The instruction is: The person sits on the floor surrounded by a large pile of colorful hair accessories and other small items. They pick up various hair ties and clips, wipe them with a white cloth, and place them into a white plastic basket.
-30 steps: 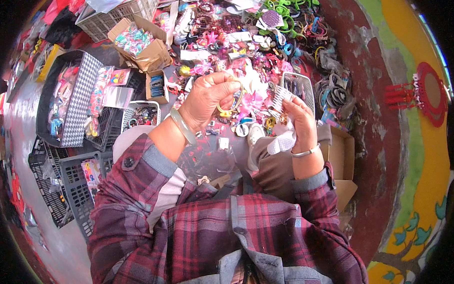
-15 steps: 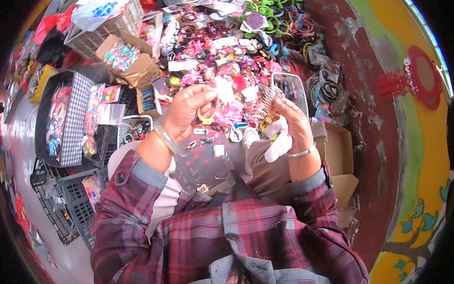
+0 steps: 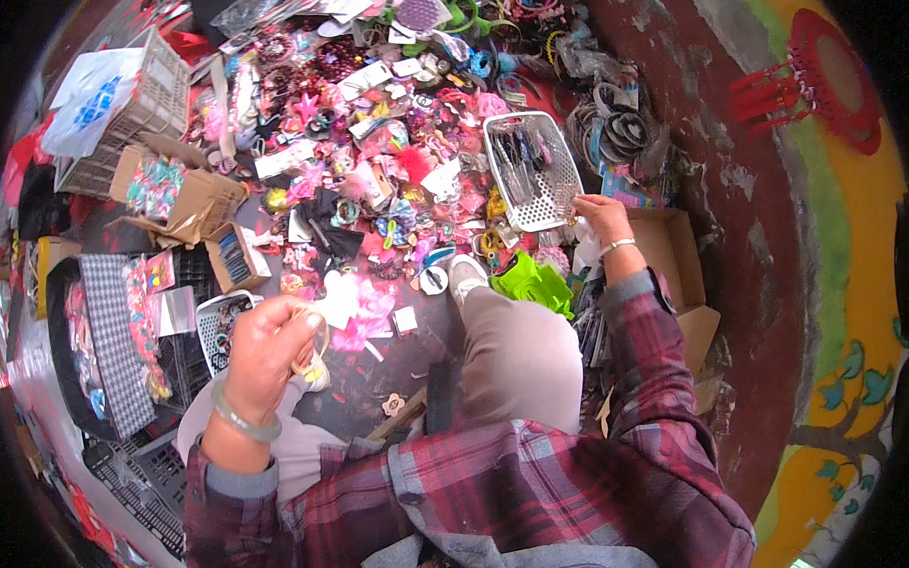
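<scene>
My left hand (image 3: pixel 267 349) is closed on a pale yellow loop. A fluffy pink and white hair ornament (image 3: pixel 363 312) shows beside its fingers, seemingly attached to the loop. My right hand (image 3: pixel 602 219) is at the near right corner of a white perforated basket (image 3: pixel 575 180) that holds dark, slim hair accessories (image 3: pixel 523 169). Its fingers are bent together, and a white cloth-like piece (image 3: pixel 585 247) hangs below them. A small brownish bit shows at the fingertips, too little to name.
A colourful heap of hair accessories (image 3: pixel 380 151) spreads ahead. Bright green material (image 3: pixel 535 284) lies beside my knee. Open cardboard boxes (image 3: pixel 212 207) and a checked black bin (image 3: pixel 116 326) stand left. Another carton (image 3: pixel 664 252) is by the right wall. My shoe (image 3: pixel 466 276) stands at the heap's edge.
My left hand has moved down and left with the ornament. The right hand has reached the basket; the metal-toothed hair comb seen in it before no longer shows clearly. The view has shifted.
</scene>
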### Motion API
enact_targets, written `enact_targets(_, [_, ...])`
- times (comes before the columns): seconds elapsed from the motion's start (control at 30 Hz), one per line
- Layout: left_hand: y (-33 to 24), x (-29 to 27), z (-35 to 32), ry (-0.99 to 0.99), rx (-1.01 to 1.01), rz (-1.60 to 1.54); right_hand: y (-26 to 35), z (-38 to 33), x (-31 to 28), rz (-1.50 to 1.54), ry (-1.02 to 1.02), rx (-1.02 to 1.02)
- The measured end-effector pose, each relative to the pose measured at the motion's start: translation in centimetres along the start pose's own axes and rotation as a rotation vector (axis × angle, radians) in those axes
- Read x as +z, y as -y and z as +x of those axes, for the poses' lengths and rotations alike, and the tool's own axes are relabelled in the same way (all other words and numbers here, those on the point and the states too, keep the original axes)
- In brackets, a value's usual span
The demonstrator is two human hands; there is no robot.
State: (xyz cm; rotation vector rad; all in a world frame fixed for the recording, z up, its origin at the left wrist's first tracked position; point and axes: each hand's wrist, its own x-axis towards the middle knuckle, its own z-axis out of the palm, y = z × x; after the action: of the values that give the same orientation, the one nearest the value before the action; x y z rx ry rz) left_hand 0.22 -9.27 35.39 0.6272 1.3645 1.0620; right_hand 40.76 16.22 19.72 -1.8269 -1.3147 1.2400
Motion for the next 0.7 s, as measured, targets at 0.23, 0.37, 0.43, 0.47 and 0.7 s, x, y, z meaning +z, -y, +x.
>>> enact_targets(0.23, [0.7,0.4,1.9,-0.108,-0.123,0.126,-8.9,11.7,2.6,-0.601,-0.114,-0.122])
enact_targets(0.37, [1.6,0.0,3.4,-0.149,-0.199,0.126,-10.7,17.1,3.9,-0.897,-0.139,-0.145])
enact_targets(0.43, [1.5,0.3,4.5,-0.152,-0.214,0.130,-12.0,19.9,4.3,-1.036,-0.159,-0.111])
enact_targets(0.47, [1.5,0.4,4.8,-0.161,-0.227,0.143,-11.4,19.9,4.8,-0.978,-0.161,-0.113])
enact_targets(0.7, [1.0,1.6,7.5,-0.167,-0.298,0.130,-13.1,23.0,7.1,-1.007,-0.117,0.101])
